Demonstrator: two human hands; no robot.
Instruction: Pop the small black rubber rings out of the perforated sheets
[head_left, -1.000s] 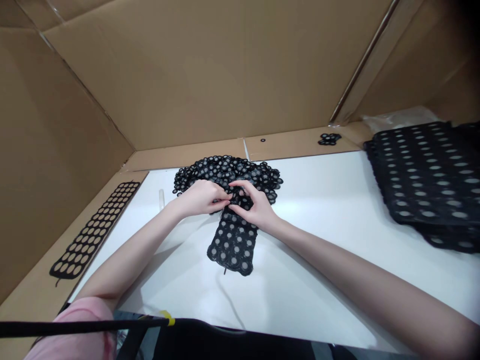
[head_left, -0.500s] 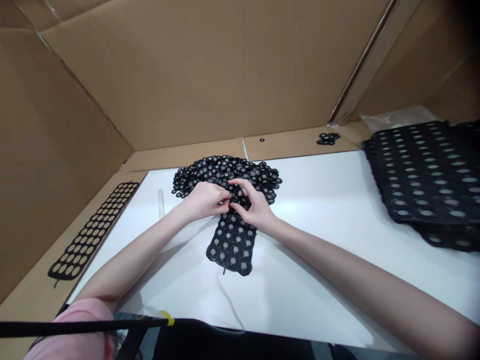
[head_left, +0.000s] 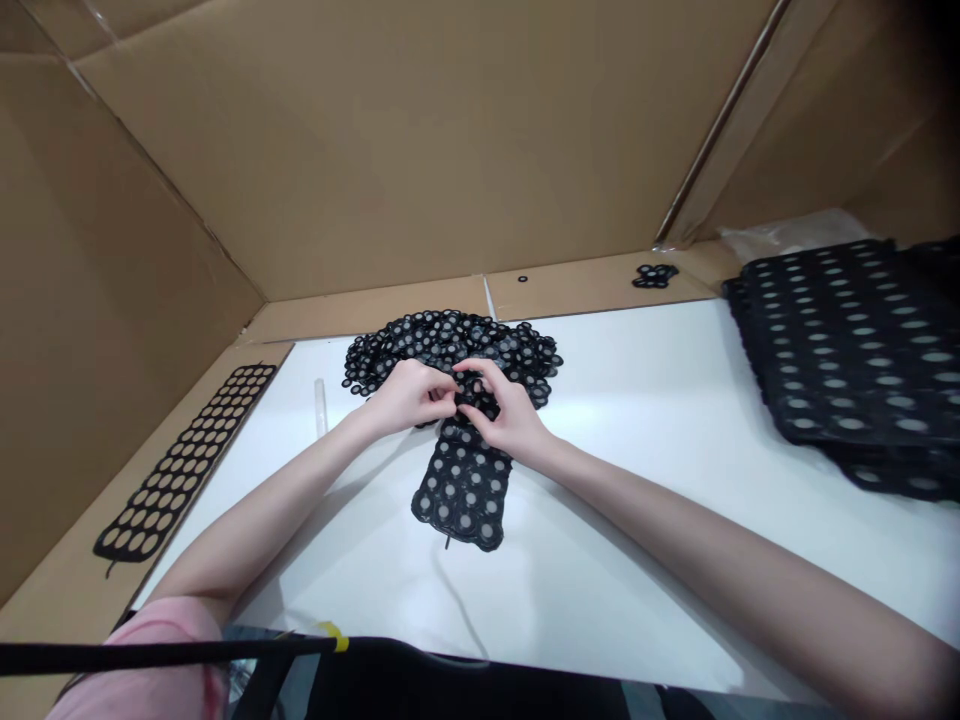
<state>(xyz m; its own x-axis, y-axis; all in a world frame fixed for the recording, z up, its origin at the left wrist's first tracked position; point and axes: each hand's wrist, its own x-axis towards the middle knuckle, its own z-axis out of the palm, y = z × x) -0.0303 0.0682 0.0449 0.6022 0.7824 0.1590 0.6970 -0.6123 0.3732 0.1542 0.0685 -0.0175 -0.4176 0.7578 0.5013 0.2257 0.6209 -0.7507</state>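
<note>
A black sheet with rows of grey discs (head_left: 465, 485) lies on the white table, its far end under my hands. Behind it spreads a heap of small black rings with grey centres (head_left: 442, 335). My left hand (head_left: 420, 393) is closed in a pinch at the sheet's far end; what it grips is too small to name. My right hand (head_left: 506, 405) is beside it, thumb and forefinger apart and curved around the near edge of the heap, with nothing visibly gripped between them.
A stack of larger black dotted sheets (head_left: 855, 350) lies at the right by a clear plastic bag (head_left: 795, 235). A black perforated strip (head_left: 187, 460) rests on cardboard at the left, near a clear tube (head_left: 321, 405). Joined black rings (head_left: 655, 276) lie at the back.
My left hand has shifted slightly up, and its fingers look more closed together. My right hand has hardly moved.
</note>
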